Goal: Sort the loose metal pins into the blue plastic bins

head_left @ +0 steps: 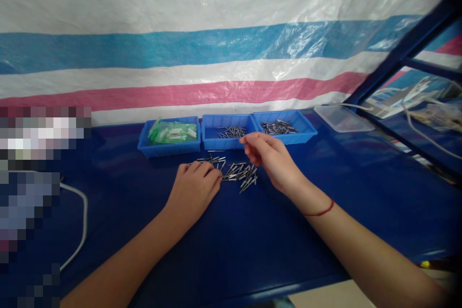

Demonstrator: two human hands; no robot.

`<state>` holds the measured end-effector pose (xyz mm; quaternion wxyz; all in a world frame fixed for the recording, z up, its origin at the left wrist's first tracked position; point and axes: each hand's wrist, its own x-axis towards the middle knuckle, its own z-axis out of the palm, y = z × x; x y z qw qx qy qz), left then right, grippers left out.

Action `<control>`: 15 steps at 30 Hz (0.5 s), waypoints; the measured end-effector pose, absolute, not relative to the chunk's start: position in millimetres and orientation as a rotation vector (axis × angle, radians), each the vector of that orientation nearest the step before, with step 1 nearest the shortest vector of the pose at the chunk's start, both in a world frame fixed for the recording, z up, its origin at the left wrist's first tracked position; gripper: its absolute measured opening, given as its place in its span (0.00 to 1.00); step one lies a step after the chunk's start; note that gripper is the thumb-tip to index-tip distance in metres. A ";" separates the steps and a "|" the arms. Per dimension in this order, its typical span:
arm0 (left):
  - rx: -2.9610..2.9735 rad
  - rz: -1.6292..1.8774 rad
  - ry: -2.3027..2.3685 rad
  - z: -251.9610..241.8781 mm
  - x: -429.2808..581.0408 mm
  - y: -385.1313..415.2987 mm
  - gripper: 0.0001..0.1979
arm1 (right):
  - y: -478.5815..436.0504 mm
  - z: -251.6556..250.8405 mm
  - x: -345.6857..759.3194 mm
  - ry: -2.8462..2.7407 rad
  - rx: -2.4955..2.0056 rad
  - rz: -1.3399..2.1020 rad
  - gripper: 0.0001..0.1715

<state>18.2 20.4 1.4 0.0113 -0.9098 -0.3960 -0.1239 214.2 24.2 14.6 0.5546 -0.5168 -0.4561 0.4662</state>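
Note:
A loose heap of small metal pins (238, 172) lies on the blue table (252, 231). My left hand (194, 187) rests on the table at the heap's left edge, fingers curled and pinched onto the pins there. My right hand (269, 156) hovers above the heap's right side, just in front of the middle blue tray (226, 134); its fingertips are pinched together, and what they hold is too small to make out. A thin red string circles my right wrist.
Three blue trays stand in a row at the back: the left tray (169, 136) holds green and white parts, the middle and right tray (285, 127) hold metal pins. A clear plastic lid (342, 118) lies further right. A white cable (81, 221) curves at left. Striped tarp behind.

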 end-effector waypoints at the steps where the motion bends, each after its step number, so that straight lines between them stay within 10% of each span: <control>1: -2.840 -0.392 -1.244 1.5 17.7 21.0 0.08 | 23.9 14.8 214.0 -1.169 -1.245 1.081 0.12; 15: -2.989 -1.139 -1.638 8.3 17.0 21.1 0.06 | 11.5 7.2 203.0 -1.954 -1.222 0.823 0.10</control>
